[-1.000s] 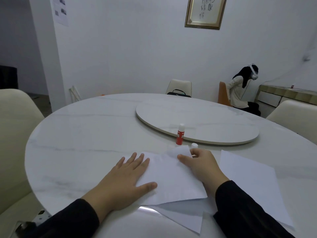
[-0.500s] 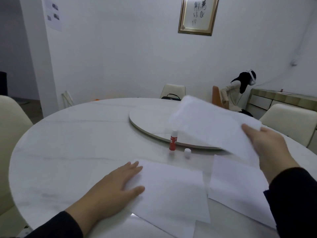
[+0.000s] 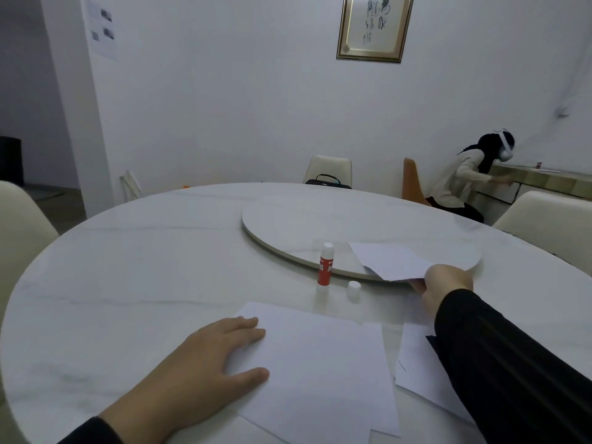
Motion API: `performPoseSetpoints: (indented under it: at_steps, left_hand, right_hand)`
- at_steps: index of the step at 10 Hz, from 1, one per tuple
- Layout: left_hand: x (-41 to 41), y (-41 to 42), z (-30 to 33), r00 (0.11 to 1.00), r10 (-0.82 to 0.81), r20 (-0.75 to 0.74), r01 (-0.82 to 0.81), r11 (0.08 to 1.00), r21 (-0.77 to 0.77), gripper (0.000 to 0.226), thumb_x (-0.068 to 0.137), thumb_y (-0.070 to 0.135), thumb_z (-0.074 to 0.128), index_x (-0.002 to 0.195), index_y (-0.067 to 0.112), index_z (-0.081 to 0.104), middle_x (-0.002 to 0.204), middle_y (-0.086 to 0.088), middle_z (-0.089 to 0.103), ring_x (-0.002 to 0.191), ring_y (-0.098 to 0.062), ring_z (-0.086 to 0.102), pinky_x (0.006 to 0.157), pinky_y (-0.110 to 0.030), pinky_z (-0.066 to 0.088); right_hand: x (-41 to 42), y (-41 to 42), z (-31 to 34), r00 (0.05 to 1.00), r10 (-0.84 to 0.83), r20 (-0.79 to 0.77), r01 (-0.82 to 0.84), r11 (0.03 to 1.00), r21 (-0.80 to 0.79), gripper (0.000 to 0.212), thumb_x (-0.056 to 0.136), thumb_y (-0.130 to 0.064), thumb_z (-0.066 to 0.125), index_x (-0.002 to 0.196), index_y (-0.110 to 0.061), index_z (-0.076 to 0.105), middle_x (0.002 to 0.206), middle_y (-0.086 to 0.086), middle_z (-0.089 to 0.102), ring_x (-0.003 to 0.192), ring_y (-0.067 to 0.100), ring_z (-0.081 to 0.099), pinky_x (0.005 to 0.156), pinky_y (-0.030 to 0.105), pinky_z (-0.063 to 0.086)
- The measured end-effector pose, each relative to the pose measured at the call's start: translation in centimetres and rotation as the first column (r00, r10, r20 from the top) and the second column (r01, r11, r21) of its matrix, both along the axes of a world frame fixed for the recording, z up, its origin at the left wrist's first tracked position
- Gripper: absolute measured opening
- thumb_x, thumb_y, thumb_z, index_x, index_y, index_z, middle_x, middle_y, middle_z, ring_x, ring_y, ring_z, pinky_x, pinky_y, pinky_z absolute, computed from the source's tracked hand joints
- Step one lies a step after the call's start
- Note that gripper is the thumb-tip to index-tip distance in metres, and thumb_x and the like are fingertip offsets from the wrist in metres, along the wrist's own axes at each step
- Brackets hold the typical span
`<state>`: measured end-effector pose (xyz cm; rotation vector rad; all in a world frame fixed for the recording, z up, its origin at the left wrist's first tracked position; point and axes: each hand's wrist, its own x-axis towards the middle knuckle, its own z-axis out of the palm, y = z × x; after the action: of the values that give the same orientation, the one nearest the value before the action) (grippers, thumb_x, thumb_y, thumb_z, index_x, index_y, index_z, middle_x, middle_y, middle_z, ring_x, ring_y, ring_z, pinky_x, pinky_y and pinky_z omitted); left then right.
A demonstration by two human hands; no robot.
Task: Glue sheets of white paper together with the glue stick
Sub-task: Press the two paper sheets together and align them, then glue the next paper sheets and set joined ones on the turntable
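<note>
Since 0.5 s ago we lowered the sheet (image 3: 389, 261) onto the turntable (image 3: 288, 219) edge; our right hand (image 3: 447, 290) pinches its near corner. Our left hand (image 3: 205, 363) lies spread flat on the paper (image 3: 320, 363). Uncapped glue stick (image 3: 325, 269) stands between, cap (image 3: 354, 288) beside.

Left hand (image 3: 208, 363) flat, palm down, fingers straight and together, thumb spread, dark sleeve at wrist. Right arm in black sleeve stretched forward; right hand (image 3: 447, 288) seen from back, fingers curled in pinching grip on white sheet.
</note>
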<state>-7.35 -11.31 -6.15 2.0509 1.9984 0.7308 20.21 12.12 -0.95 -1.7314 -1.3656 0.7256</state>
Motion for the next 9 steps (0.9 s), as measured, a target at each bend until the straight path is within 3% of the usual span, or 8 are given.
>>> performPoseSetpoints:
  at_steps: [1, 2, 4, 5, 6, 7, 8, 9]
  left_hand:
    - [-0.1, 0.1, -0.2, 1.0, 0.001, -0.005, -0.001, 1.0, 0.007, 0.057, 0.077, 0.064, 0.053, 0.131, 0.053, 0.038, 0.137, 0.043, 0.02, 0.124, 0.023, 0.014, 0.104, -0.007, 0.012]
    - [-0.1, 0.1, -0.3, 1.0, 0.008, -0.003, -0.008, 1.0, 0.013, 0.058, 0.076, 0.065, 0.053, 0.131, 0.053, 0.039, 0.141, 0.04, 0.023, 0.127, 0.019, 0.017, 0.104, -0.009, 0.014]
    - [-0.1, 0.2, -0.6, 1.0, 0.011, -0.003, -0.01, 1.0, 0.021, 0.059, 0.077, 0.064, 0.052, 0.133, 0.05, 0.038, 0.146, 0.035, 0.023, 0.132, 0.015, 0.017, 0.108, -0.012, 0.013]
    - [-0.1, 0.2, -0.5, 1.0, 0.008, -0.004, -0.008, 1.0, 0.027, 0.06, 0.078, 0.063, 0.052, 0.135, 0.048, 0.039, 0.147, 0.034, 0.024, 0.133, 0.014, 0.017, 0.109, -0.012, 0.013]
    - [-0.1, 0.3, -0.5, 1.0, 0.008, -0.007, -0.007, 1.0, 0.029, 0.06, 0.079, 0.062, 0.052, 0.135, 0.047, 0.038, 0.147, 0.033, 0.024, 0.133, 0.014, 0.017, 0.108, -0.011, 0.013]
    - [0.0, 0.4, -0.5, 1.0, 0.021, -0.006, -0.021, 0.999, 0.031, 0.06, 0.08, 0.062, 0.052, 0.136, 0.046, 0.039, 0.148, 0.031, 0.025, 0.134, 0.011, 0.018, 0.109, -0.013, 0.013]
    - [0.0, 0.4, -0.6, 0.998, 0.055, -0.004, -0.055, 0.998, 0.036, 0.06, 0.08, 0.062, 0.051, 0.136, 0.044, 0.04, 0.148, 0.029, 0.027, 0.136, 0.007, 0.02, 0.111, -0.017, 0.015]
    - [0.0, 0.4, -0.6, 0.997, 0.082, 0.001, -0.082, 0.996, 0.041, 0.06, 0.08, 0.062, 0.051, 0.136, 0.043, 0.039, 0.149, 0.027, 0.026, 0.137, 0.004, 0.02, 0.111, -0.019, 0.016]
  right_hand:
    - [-0.5, -1.2, 0.2, 0.851, -0.122, -0.51, 0.128, 0.992, -0.024, 0.008, 0.09, -0.007, 0.052, 0.085, -0.011, 0.048, 0.089, 0.01, 0.051, 0.082, 0.022, 0.054, 0.09, 0.04, 0.051]
    - [0.2, -1.1, -0.2, 0.889, -0.145, -0.434, 0.16, 0.987, -0.003, 0.032, 0.085, -0.008, 0.058, 0.114, 0.006, 0.058, 0.097, 0.017, 0.058, 0.086, 0.027, 0.057, 0.085, 0.041, 0.051]
    - [0.3, -1.8, 0.2, 0.904, -0.11, -0.413, 0.073, 0.992, -0.103, 0.037, 0.083, -0.008, 0.062, 0.117, 0.006, 0.055, 0.091, 0.013, 0.059, 0.096, 0.032, 0.058, 0.093, 0.038, 0.048]
    - [0.1, -2.1, 0.9, 0.958, -0.139, -0.251, 0.106, 0.984, -0.142, 0.053, 0.081, -0.014, 0.063, 0.128, 0.005, 0.047, 0.131, 0.022, 0.051, 0.116, 0.037, 0.054, 0.097, 0.043, 0.048]
    - [-1.5, -2.9, 2.2, 0.977, -0.201, -0.07, 0.199, 0.979, -0.036, 0.071, 0.075, -0.022, 0.068, 0.134, 0.001, 0.036, 0.138, 0.019, 0.041, 0.118, 0.036, 0.049, 0.084, 0.037, 0.043]
    - [-5.2, -3.9, 2.5, 0.978, 0.139, 0.157, -0.166, 0.97, 0.179, 0.067, 0.073, -0.034, 0.074, 0.13, -0.007, 0.05, 0.132, 0.013, 0.052, 0.12, 0.032, 0.05, 0.097, 0.038, 0.042]
    - [-8.9, -4.7, 1.3, 0.862, 0.29, 0.415, -0.341, 0.939, 0.052, 0.072, 0.07, -0.058, 0.07, 0.124, -0.013, 0.057, 0.124, 0.008, 0.054, 0.121, 0.028, 0.042, 0.097, 0.038, 0.04]
    - [-11.0, -3.9, 0.2, 0.848, 0.27, 0.457, -0.309, 0.951, 0.011, 0.064, 0.071, -0.061, 0.067, 0.113, -0.013, 0.061, 0.117, 0.007, 0.056, 0.116, 0.028, 0.04, 0.091, 0.035, 0.038]
